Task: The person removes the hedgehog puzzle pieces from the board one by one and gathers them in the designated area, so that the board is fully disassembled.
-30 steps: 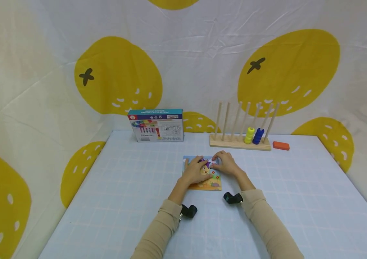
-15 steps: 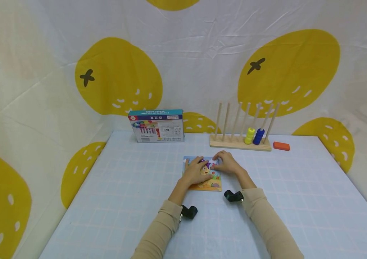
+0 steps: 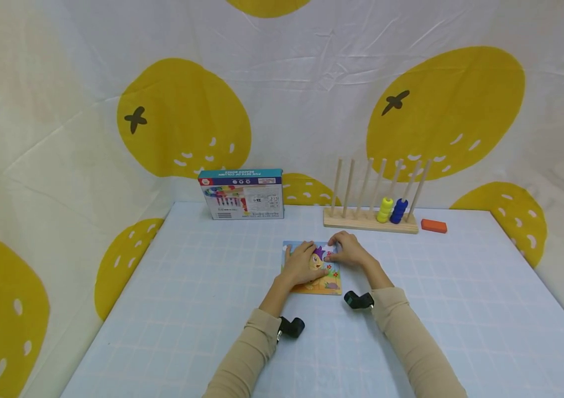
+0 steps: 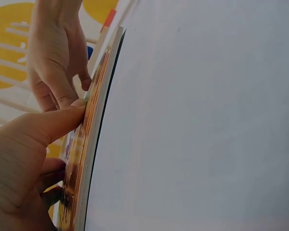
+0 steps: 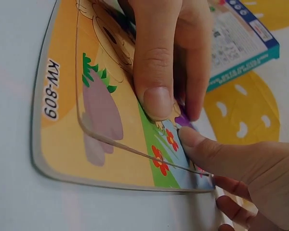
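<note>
A picture puzzle board (image 3: 333, 286) lies flat on the table, showing a cartoon figure with purple on its head, red flowers and orange ground. My left hand (image 3: 299, 269) rests on its left and middle part, fingers spread and thumb lying across the picture. At the far right corner my right hand (image 3: 350, 250) holds the board's edge; its thumb (image 5: 197, 143) is on the printed face and its curled fingers are beside the rim. In the right wrist view, "KW-809" is printed on the board's border. Much of the picture's left half is hidden under the left hand.
Behind the board to the left stands a toy box (image 3: 242, 193). A wooden peg rack (image 3: 356, 221) at the back right carries yellow beads (image 3: 384, 210) and blue beads (image 3: 398, 211). An orange block (image 3: 433, 226) lies beside it. A patterned cloth hangs behind the table.
The left fingertips have drawn back slightly, so more of the purple head shows. The right hand and the board stay almost where they were.
</note>
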Demonstrator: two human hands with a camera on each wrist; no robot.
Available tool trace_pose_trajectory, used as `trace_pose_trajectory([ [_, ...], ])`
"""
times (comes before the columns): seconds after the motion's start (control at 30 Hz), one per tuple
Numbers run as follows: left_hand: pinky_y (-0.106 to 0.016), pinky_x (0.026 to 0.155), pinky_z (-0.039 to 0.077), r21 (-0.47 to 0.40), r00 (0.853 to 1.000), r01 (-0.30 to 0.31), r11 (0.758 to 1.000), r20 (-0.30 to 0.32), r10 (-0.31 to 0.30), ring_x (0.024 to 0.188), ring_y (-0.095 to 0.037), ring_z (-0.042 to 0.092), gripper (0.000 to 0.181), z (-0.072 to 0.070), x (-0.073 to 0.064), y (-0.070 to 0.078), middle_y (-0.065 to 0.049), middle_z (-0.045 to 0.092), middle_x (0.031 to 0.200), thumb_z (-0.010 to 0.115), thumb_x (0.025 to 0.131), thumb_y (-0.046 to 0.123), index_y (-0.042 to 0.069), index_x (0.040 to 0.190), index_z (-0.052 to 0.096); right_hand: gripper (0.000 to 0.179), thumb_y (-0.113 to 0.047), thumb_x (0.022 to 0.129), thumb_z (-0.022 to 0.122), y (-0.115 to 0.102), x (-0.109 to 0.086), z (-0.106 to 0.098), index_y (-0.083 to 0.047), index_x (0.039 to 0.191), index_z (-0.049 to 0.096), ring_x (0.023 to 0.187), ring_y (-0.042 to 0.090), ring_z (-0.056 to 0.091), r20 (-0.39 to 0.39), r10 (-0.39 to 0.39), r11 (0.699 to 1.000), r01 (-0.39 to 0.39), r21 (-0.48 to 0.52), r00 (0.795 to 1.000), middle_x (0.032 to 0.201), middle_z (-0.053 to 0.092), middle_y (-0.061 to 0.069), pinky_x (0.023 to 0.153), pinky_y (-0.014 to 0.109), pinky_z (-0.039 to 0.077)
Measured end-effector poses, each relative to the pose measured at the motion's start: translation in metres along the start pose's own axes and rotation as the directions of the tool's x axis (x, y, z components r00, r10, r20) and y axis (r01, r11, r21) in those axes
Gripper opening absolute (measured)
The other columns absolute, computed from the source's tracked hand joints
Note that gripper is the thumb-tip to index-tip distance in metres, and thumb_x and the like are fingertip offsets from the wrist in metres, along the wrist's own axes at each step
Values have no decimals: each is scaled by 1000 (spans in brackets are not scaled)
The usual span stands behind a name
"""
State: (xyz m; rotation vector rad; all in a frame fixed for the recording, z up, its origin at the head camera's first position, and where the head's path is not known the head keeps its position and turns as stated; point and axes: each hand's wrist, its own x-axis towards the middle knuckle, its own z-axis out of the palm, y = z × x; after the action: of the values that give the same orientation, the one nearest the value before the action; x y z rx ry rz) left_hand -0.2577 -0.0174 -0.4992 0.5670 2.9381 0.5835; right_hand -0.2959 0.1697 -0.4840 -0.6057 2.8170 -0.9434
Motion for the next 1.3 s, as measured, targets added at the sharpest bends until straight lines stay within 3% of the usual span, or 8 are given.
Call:
trace_pose_trajectory([
  [0.37,-56,113,10,1,1000,18,1000,5,-18,140,-22,27,83,-2,-1,1,-6,35,149,61,81,58,7,143,39,43,-18,73,81,-4,0,-1,3,105,60,96,31,54,19,47,991,-49,128,999,102,60,17,88,45,45],
  [0.6,-55,113,10,-15,1000,17,1000,-7,-17,139,-22,27,82,-4,-3,1,-6,36,149,62,81,57,7,142,40,48,-18,74,80,-4,1,-1,5,113,63,88,26,51,32,21,994,-24,104,999,99,58,16,76,38,45],
  [0.9,-56,113,10,-12,1000,19,1000,-7,-19,139,-22,27,84,-1,-3,1,-7,36,149,61,80,59,6,142,41,43,-13,73,80,-7,0,-2,3,107,59,89,25,52,40,36,982,-43,183,999,97,59,14,80,39,45],
  [1.13,-55,113,10,-31,1000,28,999,-10,-28,140,-22,27,84,-1,-3,0,-7,36,149,62,80,59,6,142,41,38,-5,79,74,-2,-3,-1,4,109,53,64,13,47,52,27,943,-43,331,998,69,51,1,66,28,41],
  [1.3,-54,113,9,-45,1000,29,999,-8,-30,140,-22,26,85,0,-2,0,-6,34,150,63,80,60,6,142,41,33,-4,82,70,4,-4,0,5,109,51,59,9,47,43,13,914,-29,405,999,64,52,-2,61,24,39],
])
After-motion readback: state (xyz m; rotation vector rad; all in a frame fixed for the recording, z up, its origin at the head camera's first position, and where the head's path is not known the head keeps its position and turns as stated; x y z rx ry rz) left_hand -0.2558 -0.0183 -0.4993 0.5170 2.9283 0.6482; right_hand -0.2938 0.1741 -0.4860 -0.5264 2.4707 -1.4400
